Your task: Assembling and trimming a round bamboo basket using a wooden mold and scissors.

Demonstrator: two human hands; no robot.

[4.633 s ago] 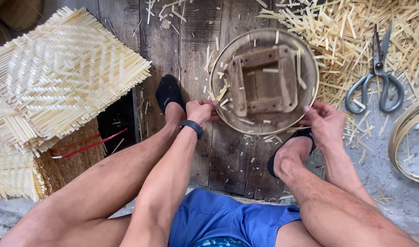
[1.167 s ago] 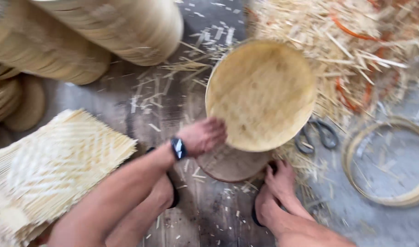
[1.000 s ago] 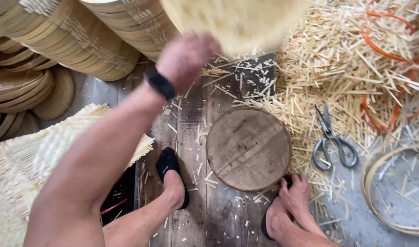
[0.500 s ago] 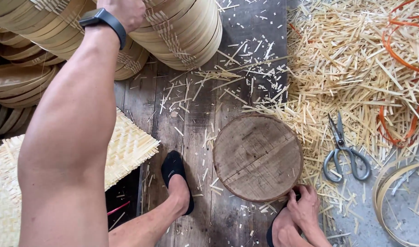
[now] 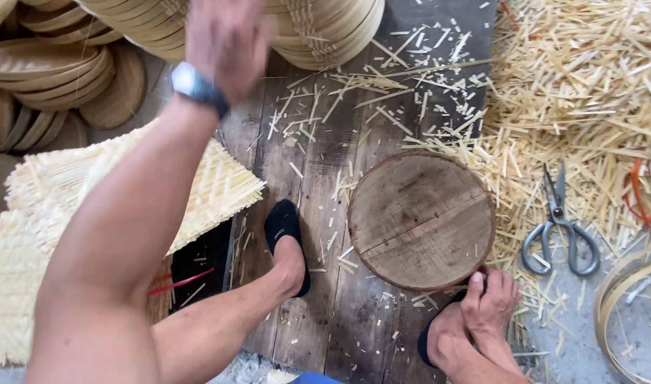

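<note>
My left hand [image 5: 227, 41], blurred by motion, hovers in front of the stacked round bamboo trays [image 5: 325, 32] at the top, with nothing visible in it; a dark watch [image 5: 197, 85] sits on its wrist. My right hand [image 5: 490, 302] rests low by my right foot, its fingertips touching the near rim of a bare round wooden block [image 5: 421, 220] on the plank floor. It holds nothing. My left foot in a black sock [image 5: 286, 238] stands just left of the block.
Square woven bamboo mats [image 5: 212, 188] lie at the left. More shallow trays [image 5: 48, 71] are stacked at the upper left. A heap of bamboo slivers [image 5: 596, 107] covers the right, with grey scissors [image 5: 560, 231] on it. A bamboo hoop [image 5: 606, 323] lies at the lower right.
My left hand lifted the round woven tray off the wooden block, carried it up to the stacks, and has now drawn back from them empty. My right hand stayed by the block.
</note>
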